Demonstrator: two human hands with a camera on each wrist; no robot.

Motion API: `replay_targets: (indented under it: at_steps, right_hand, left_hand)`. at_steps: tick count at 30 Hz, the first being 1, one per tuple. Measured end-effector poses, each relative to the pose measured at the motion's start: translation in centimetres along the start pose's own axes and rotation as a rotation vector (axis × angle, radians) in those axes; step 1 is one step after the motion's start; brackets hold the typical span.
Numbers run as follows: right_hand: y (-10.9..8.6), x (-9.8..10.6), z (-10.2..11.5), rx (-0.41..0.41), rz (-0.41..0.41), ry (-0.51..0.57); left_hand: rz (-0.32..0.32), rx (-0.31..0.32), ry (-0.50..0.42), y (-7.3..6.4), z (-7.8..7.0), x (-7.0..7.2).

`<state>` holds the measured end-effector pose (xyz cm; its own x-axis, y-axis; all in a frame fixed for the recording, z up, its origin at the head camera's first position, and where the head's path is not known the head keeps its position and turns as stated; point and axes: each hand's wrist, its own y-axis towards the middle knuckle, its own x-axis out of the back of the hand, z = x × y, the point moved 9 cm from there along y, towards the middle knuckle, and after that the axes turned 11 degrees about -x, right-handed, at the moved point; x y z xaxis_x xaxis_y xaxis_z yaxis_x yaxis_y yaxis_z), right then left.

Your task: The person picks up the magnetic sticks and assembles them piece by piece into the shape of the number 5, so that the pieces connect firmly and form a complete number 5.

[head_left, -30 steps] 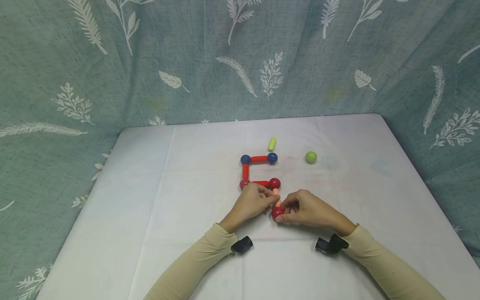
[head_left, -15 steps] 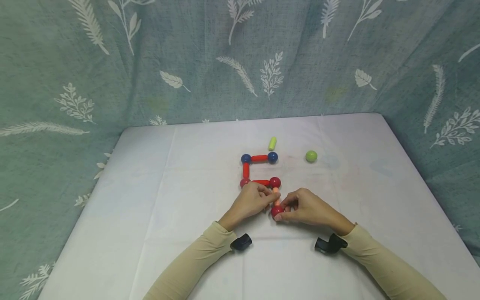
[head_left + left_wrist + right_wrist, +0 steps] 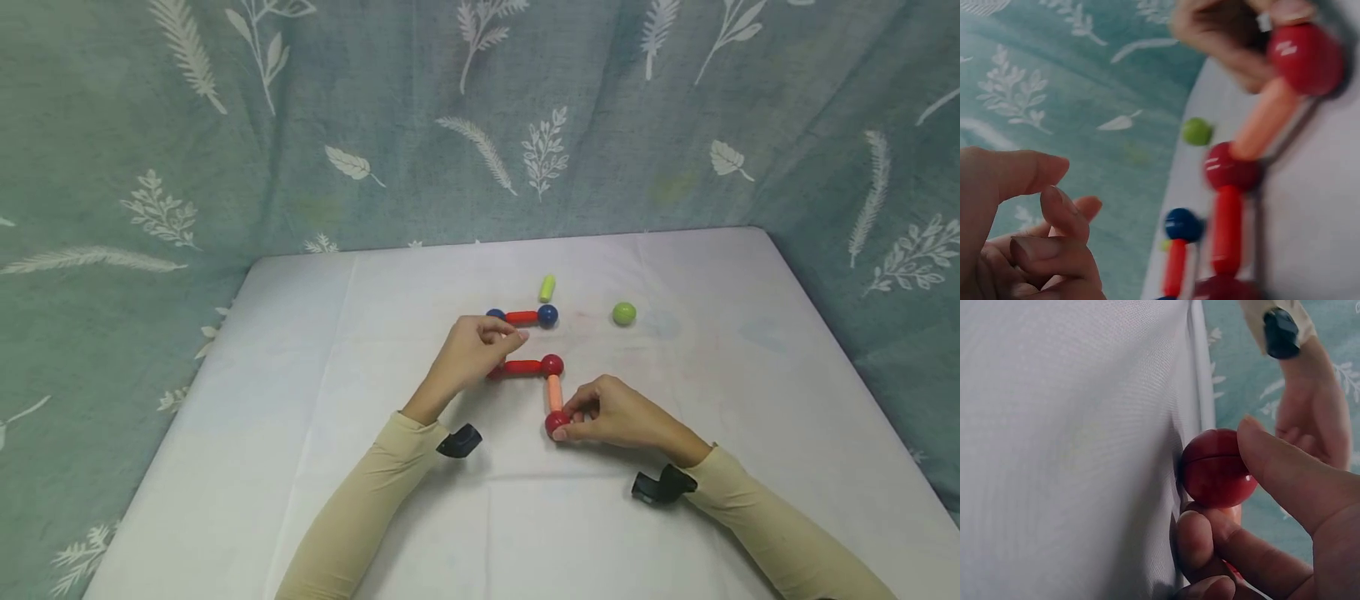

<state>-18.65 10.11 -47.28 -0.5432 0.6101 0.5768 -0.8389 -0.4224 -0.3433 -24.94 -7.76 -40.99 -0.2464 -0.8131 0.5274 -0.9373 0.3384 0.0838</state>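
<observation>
My right hand (image 3: pixel 618 421) pinches a red ball (image 3: pixel 1215 475) between thumb and fingers, down at the white cloth. From that ball a peach stick (image 3: pixel 554 393) runs away to a second red ball (image 3: pixel 552 365). A red stick (image 3: pixel 523 367) leads left from there to another red ball, partly covered by my left hand (image 3: pixel 468 354). That left hand is in the air over the left side of the chain, fingers loosely bent and holding nothing. Behind it, a red stick (image 3: pixel 522 317) joins two blue balls; the right blue ball (image 3: pixel 548 316) shows fully.
At the back of the white-covered table (image 3: pixel 375 350) lie a lime-green stick (image 3: pixel 547 288) and, farther right, a green ball (image 3: pixel 624 313). A teal leaf-print curtain (image 3: pixel 405 125) hangs along the back and sides.
My left hand has let go of the peach stick and moved up and left, now over the chain's left side. The right hand keeps its hold on the red ball.
</observation>
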Motion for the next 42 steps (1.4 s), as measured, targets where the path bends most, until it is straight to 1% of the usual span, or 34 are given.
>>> replay_targets:
  at_steps: [3, 6, 10, 13, 15, 18, 25, 28, 34, 37, 42]
  right_hand:
    - [0.0, 0.1, -0.1, -0.001, 0.006, 0.011]
    - [0.0, 0.4, -0.2, -0.002, 0.005, 0.013]
    - [0.1, 0.5, -0.4, -0.014, 0.001, 0.004]
    - [0.2, 0.5, -0.6, -0.018, 0.009, 0.006]
    - [0.2, 0.4, -0.6, -0.012, 0.014, 0.009]
    - [0.2, 0.4, -0.5, -0.002, 0.017, 0.015]
    - [0.1, 0.3, -0.7, -0.010, 0.024, 0.037]
    - [0.1, 0.1, -0.7, -0.005, 0.028, 0.047]
    - [0.1, -0.1, -0.4, 0.023, 0.025, 0.047]
    - [0.2, -0.2, -0.4, 0.024, 0.025, 0.047]
    - [0.1, -0.3, -0.3, 0.017, 0.024, 0.045]
  left_hand:
    - [-0.037, -0.033, -0.008, 1.2, -1.2, 1.4]
    - [-0.071, -0.065, -0.010, 2.7, -2.5, 2.5]
    - [-0.097, -0.100, -0.017, 4.9, -3.7, 3.1]
    - [-0.130, -0.107, -0.009, 6.3, -3.9, 3.3]
    - [-0.154, -0.099, -0.002, 7.2, -3.6, 3.3]
    - [-0.178, -0.071, 0.016, 8.4, -3.0, 3.1]
    - [-0.202, 0.058, 0.024, 10.4, -1.0, 2.3]
    - [-0.198, 0.089, 0.040, 11.1, -0.1, 1.7]
    - [-0.187, 0.133, 0.119, 12.0, 1.2, 0.4]
    - [-0.177, 0.154, 0.151, 12.1, 1.8, -0.1]
    - [-0.154, 0.183, 0.179, 12.1, 2.4, -0.8]
